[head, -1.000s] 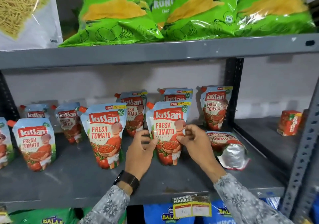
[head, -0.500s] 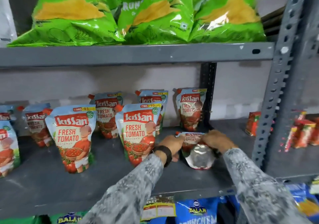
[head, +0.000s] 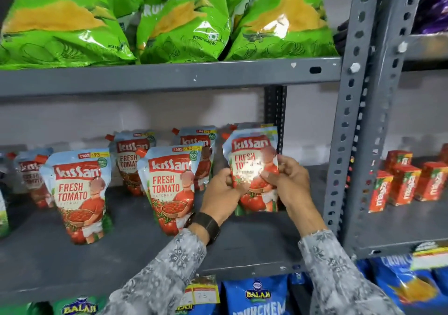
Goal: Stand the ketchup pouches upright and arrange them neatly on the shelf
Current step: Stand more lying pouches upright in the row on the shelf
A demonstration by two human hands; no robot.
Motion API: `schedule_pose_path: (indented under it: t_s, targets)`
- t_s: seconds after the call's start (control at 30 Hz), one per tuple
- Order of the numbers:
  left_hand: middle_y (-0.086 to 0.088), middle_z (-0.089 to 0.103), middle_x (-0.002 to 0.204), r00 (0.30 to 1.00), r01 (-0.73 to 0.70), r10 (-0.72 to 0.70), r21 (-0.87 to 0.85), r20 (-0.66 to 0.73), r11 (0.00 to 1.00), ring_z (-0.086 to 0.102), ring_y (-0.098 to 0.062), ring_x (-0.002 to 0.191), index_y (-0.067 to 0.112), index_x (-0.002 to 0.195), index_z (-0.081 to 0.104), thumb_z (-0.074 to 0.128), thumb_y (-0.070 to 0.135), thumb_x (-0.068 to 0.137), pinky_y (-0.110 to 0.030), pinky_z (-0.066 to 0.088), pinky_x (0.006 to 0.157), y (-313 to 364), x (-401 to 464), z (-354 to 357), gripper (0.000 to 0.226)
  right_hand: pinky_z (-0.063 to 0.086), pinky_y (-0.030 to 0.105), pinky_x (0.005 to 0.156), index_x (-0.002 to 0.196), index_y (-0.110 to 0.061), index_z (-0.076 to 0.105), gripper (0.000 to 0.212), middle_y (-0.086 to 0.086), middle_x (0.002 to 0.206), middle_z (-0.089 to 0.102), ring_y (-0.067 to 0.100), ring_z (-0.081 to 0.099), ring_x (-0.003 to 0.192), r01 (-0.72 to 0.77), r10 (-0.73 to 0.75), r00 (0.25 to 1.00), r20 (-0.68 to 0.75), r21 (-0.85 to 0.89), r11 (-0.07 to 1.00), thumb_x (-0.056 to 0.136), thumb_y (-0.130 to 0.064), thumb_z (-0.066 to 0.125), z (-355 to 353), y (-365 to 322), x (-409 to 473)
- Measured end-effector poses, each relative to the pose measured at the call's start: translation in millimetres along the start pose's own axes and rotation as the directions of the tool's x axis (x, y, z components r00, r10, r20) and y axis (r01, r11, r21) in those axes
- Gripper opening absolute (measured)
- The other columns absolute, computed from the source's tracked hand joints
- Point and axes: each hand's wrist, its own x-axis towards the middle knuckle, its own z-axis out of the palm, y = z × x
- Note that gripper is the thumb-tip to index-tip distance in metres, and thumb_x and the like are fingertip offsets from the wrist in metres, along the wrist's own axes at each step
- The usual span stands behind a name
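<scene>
Grey steel shelf [head: 254, 246] is carrying the ketchup; both hands, left hand [head: 224, 192] and right hand [head: 289, 182], are closing on the sides of one pouch [head: 252, 166], holding it upright at the right end. Flattening its base should be helping. Glare is washing out its red label beside the standing pouches [head: 172, 186].

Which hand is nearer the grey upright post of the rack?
Right. The right hand grips the ketchup pouch on its post side, close to the grey upright post; the left hand grips its far side.
</scene>
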Motion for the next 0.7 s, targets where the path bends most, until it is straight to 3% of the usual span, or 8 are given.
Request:
schedule_pose_path:
  t_s: [0.13,0.27,0.33,0.43,0.5,0.6,0.7]
  targets:
    - [0.016,0.071,0.102,0.977,-0.165,0.183,0.157,-0.111,0.974,0.07,-0.002,0.094,0.021,0.116,0.06,0.075,0.011,0.084,-0.029,0.059,0.085,-14,-6,2,0.036,0.064,0.039,0.079,0.11,-0.03,0.065,0.055,0.001,0.109,0.076,0.017,0.075,0.1,0.09,-0.09,0.996,0.002,-0.027,0.996,0.077,0.012,0.079,-1,17,-6]
    - [0.012,0.071,0.116,0.982,-0.123,0.148,0.198,-0.119,0.973,0.069,-0.006,0.103,0.026,0.126,0.058,0.077,0.016,0.084,-0.035,0.059,0.092,-41,-12,6,0.047,0.062,0.023,0.072,0.113,-0.027,0.068,0.039,-0.002,0.11,0.076,0.015,0.075,0.102,0.065,-0.063,0.998,0.027,-0.082,0.994,0.086,0.001,0.076,-5,48,-18]
    - [0.007,0.067,0.126,0.993,-0.086,0.098,0.17,-0.062,0.982,0.068,-0.01,0.109,0.029,0.135,0.052,0.076,0.02,0.086,-0.037,0.057,0.096,-46,-7,1,0.055,0.06,0.026,0.082,0.13,-0.029,0.063,0.048,-0.006,0.117,0.073,0.01,0.071,0.107,0.081,-0.078,0.997,0.025,-0.127,0.989,0.087,-0.014,0.078,-6,59,-19]
    - [0.007,0.06,0.138,0.99,-0.017,0.018,-0.009,0.142,1.0,0.063,-0.014,0.123,0.038,0.145,0.038,0.072,0.014,0.091,-0.04,0.052,0.106,-49,-3,-5,0.068,0.056,0.029,0.091,0.14,-0.034,0.056,0.054,-0.016,0.119,0.07,0.005,0.068,0.111,0.06,-0.039,0.993,0.11,-0.194,0.979,0.09,-0.026,0.076,-5,64,-21]
    - [0.006,0.06,0.139,0.978,-0.001,0.01,-0.042,0.207,0.999,0.061,-0.014,0.126,0.04,0.14,0.039,0.067,0.009,0.094,-0.035,0.05,0.108,-51,-3,-1,0.062,0.057,0.029,0.09,0.138,-0.032,0.058,0.047,-0.017,0.117,0.071,0.008,0.069,0.111,0.015,0.012,0.988,0.151,-0.179,0.984,0.094,-0.024,0.072,-6,64,-21]
    - [0.006,0.062,0.135,0.979,-0.034,0.045,-0.06,0.197,0.998,0.062,-0.009,0.121,0.041,0.13,0.046,0.063,0.005,0.096,-0.02,0.053,0.1,-50,-8,10,0.052,0.059,0.041,0.097,0.131,-0.035,0.059,0.04,-0.01,0.118,0.073,0.012,0.07,0.11,-0.008,0.027,0.994,0.11,-0.172,0.985,0.095,-0.023,0.07,-10,66,-20]
    - [0.01,0.062,0.134,0.972,-0.053,0.068,-0.07,0.224,0.996,0.062,-0.009,0.124,0.034,0.139,0.043,0.064,0.005,0.095,-0.019,0.052,0.1,-52,-11,24,0.057,0.058,0.049,0.098,0.123,-0.039,0.058,0.036,-0.005,0.12,0.073,0.017,0.07,0.11,-0.02,0.021,1.0,0.002,-0.147,0.989,0.095,-0.018,0.067,-14,69,-23]
